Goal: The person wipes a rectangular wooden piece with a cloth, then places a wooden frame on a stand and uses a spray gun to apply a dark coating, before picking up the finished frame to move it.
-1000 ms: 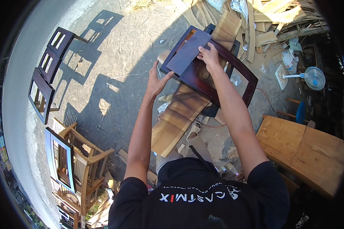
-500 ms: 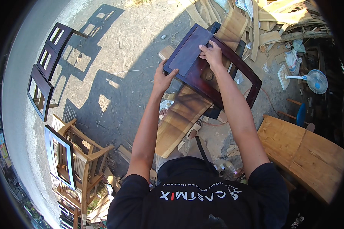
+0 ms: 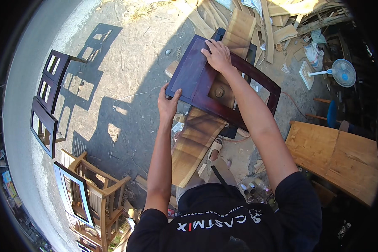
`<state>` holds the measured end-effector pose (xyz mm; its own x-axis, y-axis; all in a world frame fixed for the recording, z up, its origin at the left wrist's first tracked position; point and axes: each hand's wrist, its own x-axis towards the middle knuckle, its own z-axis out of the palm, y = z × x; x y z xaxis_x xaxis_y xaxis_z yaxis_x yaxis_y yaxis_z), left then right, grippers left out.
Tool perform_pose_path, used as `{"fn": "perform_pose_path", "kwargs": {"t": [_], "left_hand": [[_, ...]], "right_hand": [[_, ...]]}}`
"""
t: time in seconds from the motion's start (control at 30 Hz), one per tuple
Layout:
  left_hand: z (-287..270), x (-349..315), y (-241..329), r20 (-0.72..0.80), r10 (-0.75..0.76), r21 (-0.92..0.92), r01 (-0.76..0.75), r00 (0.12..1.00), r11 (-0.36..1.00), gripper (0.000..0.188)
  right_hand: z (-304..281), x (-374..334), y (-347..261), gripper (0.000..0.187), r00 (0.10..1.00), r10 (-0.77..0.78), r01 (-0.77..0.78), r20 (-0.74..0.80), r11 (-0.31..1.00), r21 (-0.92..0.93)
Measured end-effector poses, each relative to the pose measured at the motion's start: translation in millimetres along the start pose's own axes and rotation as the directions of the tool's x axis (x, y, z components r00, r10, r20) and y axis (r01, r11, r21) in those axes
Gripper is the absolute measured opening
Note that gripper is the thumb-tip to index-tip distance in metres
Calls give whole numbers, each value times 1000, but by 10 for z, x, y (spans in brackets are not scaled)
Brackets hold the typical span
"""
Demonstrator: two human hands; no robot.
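Sunlit, shadow-crossed ground (image 3: pixel 128 63) lies around you, edged on the far left by a grey road (image 3: pixel 19 122). Next to it stand dark frames (image 3: pixel 45 111) in a row, then a glossy frame (image 3: pixel 61 178) propped against a wooden chair (image 3: pixel 115 186). Toward the middle, your left hand (image 3: pixel 168 107) is clamped on the near left corner of the dark flat panel (image 3: pixel 187 69), thumb and fingers at its edges; whether it also catches what lies beneath, you cannot tell. That panel lies across the left end of a reddish-dark frame (image 3: pixel 220 110), which sits over a long wooden plank (image 3: pixel 197 134). Your right hand (image 3: pixel 219 59) touches down by the panel's far right corner, fingers slightly apart; whether it grips or only rests is unclear. On the right stand a white fan (image 3: pixel 343 72) and, nearer you, a brown wooden table (image 3: pixel 323 151).
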<state>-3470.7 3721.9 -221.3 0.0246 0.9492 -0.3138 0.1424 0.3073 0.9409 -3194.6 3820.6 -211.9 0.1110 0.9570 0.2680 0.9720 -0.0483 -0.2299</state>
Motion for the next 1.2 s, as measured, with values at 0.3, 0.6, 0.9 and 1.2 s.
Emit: {"fn": "perform_pose_path", "kwargs": {"t": [0.3,0.6,0.9,1.2], "left_hand": [[38,28,-110,-53,-15,-44,13,998,999,60],[92,-7,-180,-98,88,99,-78,991,992,56],[-81,167,120,24,-41,278,33,999,960,78],[29,471,249,220,78,407,-164,973,899,97]], "right_hand": [[-68,497,-28,68,930,337,-358,145,920,160],[144,562,138,68,933,211,-298,293,907,297],[-41,607,695,74,803,-34,-341,596,793,505],[-43,486,626,72,876,-5,-301,482,776,554]]}}
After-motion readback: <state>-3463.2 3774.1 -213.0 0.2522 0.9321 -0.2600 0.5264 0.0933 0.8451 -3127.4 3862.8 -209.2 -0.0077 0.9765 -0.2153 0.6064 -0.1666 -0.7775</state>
